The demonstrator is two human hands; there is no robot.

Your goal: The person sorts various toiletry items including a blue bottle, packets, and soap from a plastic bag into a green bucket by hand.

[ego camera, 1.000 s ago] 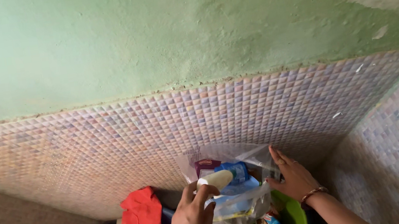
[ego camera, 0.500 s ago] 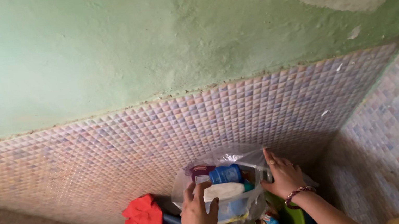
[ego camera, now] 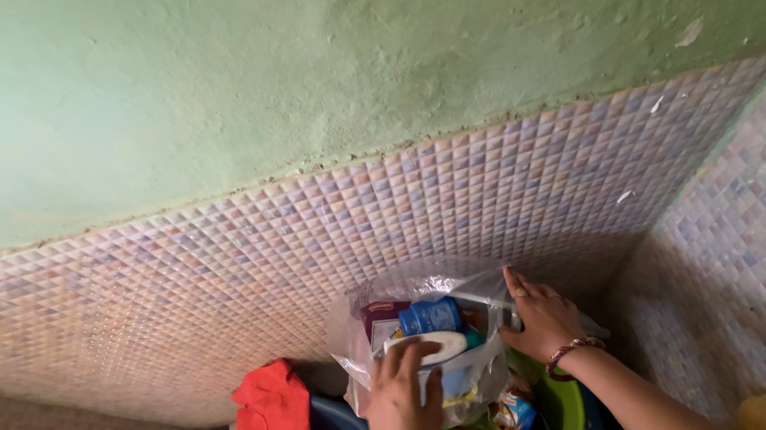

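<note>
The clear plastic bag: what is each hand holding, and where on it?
The left hand grips a white bottle around its body at the clear plastic bag mouth; the right hand holds the bag's rim on the right side.

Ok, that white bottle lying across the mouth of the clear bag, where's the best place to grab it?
Probably round its middle, from above on the near side: the white bottle lies sideways across the clear bag's mouth, body exposed. The left hand already touches it there; the right hand holds the bag's edge.
</note>
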